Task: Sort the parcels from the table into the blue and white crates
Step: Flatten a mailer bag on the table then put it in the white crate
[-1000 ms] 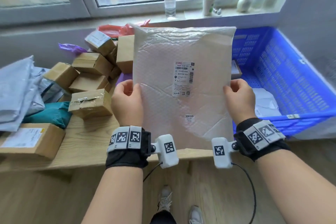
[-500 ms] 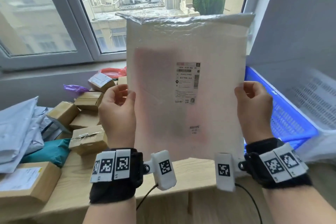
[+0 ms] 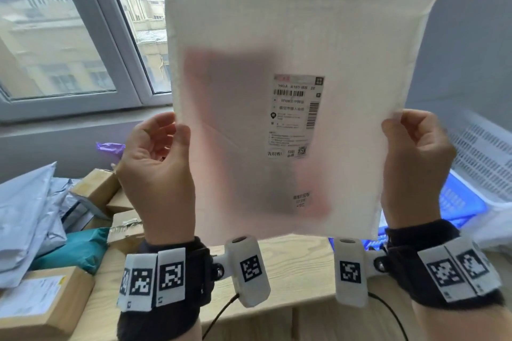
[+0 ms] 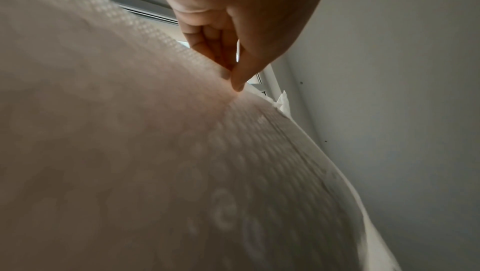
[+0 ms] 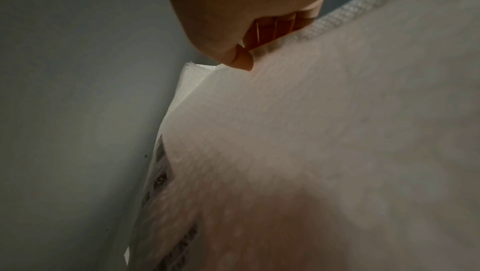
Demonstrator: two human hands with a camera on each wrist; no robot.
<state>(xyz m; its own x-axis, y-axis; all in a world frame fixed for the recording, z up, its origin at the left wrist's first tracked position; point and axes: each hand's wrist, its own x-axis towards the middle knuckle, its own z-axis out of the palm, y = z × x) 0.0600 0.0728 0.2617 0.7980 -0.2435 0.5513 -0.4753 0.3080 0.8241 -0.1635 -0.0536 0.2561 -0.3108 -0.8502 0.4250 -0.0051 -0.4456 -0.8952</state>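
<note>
I hold a large white bubble mailer [image 3: 291,36] upright in front of the window, its printed label [image 3: 296,116] facing me. My left hand [image 3: 158,163] pinches its left edge, and my right hand [image 3: 412,158] pinches its right edge. In the left wrist view the left hand [image 4: 233,66] grips the mailer [image 4: 155,162], whose bubbled skin fills the frame. In the right wrist view the right hand [image 5: 244,53] nips the mailer [image 5: 324,152] at its edge. A pinkish dark shape shows through the mailer. The blue crate [image 3: 460,202] lies low at the right, mostly hidden.
On the wooden table [image 3: 293,271] at the left lie several cardboard boxes [image 3: 41,304], grey poly bags [image 3: 25,216] and a teal bag [image 3: 77,246]. A white crate [image 3: 487,155] stands at the far right by the grey wall. The window frame [image 3: 110,50] runs behind.
Both hands have lifted the mailer higher, up against the window light. My view has tilted up with it, and the mailer now fills much more of the picture.
</note>
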